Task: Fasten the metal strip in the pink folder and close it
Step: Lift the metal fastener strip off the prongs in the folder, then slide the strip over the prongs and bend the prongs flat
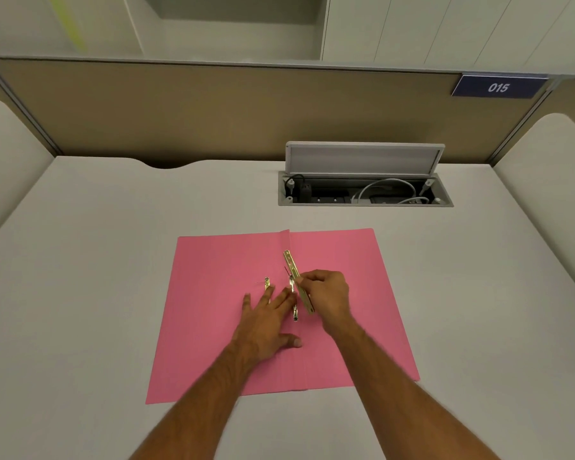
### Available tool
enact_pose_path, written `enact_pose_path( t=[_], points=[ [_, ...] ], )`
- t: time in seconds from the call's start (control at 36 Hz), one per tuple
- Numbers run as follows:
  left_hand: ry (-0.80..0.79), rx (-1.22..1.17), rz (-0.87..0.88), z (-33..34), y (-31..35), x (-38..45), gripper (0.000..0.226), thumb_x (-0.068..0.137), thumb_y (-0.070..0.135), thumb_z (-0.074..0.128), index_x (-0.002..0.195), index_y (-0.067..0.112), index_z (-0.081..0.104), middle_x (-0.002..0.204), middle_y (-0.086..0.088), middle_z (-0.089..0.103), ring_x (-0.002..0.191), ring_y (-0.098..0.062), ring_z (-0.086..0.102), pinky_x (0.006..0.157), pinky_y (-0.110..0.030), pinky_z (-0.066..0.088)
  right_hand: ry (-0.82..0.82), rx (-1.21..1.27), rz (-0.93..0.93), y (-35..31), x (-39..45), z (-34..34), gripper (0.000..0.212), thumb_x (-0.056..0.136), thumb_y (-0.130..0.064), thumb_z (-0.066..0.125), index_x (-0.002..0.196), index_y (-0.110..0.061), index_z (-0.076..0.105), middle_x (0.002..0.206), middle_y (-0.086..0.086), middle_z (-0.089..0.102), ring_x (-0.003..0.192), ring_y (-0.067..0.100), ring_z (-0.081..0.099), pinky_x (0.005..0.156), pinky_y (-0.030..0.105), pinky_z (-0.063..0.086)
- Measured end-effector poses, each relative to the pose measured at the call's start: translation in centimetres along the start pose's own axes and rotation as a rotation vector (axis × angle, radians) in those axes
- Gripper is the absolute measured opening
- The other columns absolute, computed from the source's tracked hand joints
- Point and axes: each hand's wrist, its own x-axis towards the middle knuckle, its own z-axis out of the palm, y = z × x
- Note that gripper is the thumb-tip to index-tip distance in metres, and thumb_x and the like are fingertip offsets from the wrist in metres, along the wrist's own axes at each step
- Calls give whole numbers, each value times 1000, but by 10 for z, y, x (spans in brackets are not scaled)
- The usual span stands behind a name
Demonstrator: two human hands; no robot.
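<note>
Pink card folder [346, 293] lies fully open and flat on the pale grey worktop [113, 260], spine crease running away from the person, roughly midway between the two leaves. All positions below are taken from that crease.

Right hand [329, 295] holds the long brass-coloured metal strip [292, 265] just right of the crease. Fingers are closed on its middle in a pinch, thumb on the near side, so both ends stick out free: far end pointing away, near end toward the person. The strip sits tilted, not flat on the card. Judgement: it is being lined up so its slots can drop over the fastener prongs.

Left hand [266, 323] rests palm down on the left leaf, fingers spread and flat, grasping nothing; fingertips reach up to the crease. Likely purpose — pinning the card so it does not slide or spring up while the strip is worked on.

A thin upright metal prong [292, 283] stands at the crease between the two hands. A second small brass piece [267, 283] lies left of the crease, just beyond the left fingertips — cannot tell what part it is.

Strip not yet seated; folder not yet closed.

Open cable box with raised lid [362, 161] sits beyond the crease's far end, well apart.
</note>
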Motion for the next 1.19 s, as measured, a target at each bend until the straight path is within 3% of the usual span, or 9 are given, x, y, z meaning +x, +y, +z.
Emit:
enact_pose_path(
  t=[0.19, 0.56, 0.75, 0.89, 1.0, 1.06, 1.19],
  points=[
    [-1, -9, 0, 1, -1, 1, 107, 80, 74, 58, 161, 34, 1, 170, 12, -2, 157, -26, -8, 119, -69, -3, -66, 16, 5, -3, -1, 2, 4, 84, -12, 78, 86, -13, 81, 79, 4, 80, 71, 17, 75, 59, 25, 56],
    [-14, 9, -3, -1, 1, 0, 105, 81, 72, 59, 161, 35, 1, 170, 13, -3, 157, -26, -7, 119, -69, -2, -58, 2, 36, -5, -1, 4, 7, 82, -8, 76, 82, -12, 82, 74, 6, 79, 60, 16, 71, 51, 24, 53],
    [-22, -5, -3, 1, 0, 1, 104, 81, 73, 58, 161, 35, 1, 170, 12, -2, 157, -27, -8, 118, -70, -4, -59, 12, 69, -1, 3, 4, 8, 80, -4, 75, 84, -8, 81, 81, 11, 79, 67, 21, 72, 52, 26, 54],
    [18, 0, -8, 5, -1, -2, 86, 91, 77, 33, 161, 36, 2, 169, 14, -3, 157, -24, -8, 117, -71, -7, -92, 85, 128, 3, 8, 2, 10, 80, 0, 73, 86, -4, 80, 85, 16, 79, 73, 26, 73, 65, 35, 60],
    [88, -44, -51, 6, 7, -1, 63, 101, 63, 15, 159, 38, 10, 169, 15, 7, 158, -22, -1, 116, -72, -3, -90, 143, 178, 4, 10, 3, 8, 79, 0, 72, 80, 0, 79, 82, 21, 78, 67, 31, 71, 60, 39, 59],
    [109, -81, -68, 7, 12, 0, 57, 103, 56, 11, 158, 40, 13, 169, 15, 11, 158, -22, 0, 116, -74, -2, -104, 187, 204, 4, 10, 4, 8, 79, 2, 71, 82, 5, 78, 86, 27, 76, 64, 33, 68, 54, 38, 56],
    [134, -56, -76, 9, 18, 1, 52, 106, 47, 10, 157, 39, 16, 168, 14, 14, 158, -26, 0, 113, -77, 2, -120, 251, 242, 5, 13, 4, 11, 77, 5, 73, 87, 7, 77, 89, 22, 78, 78, 31, 74, 67, 43, 60]
  ],
)
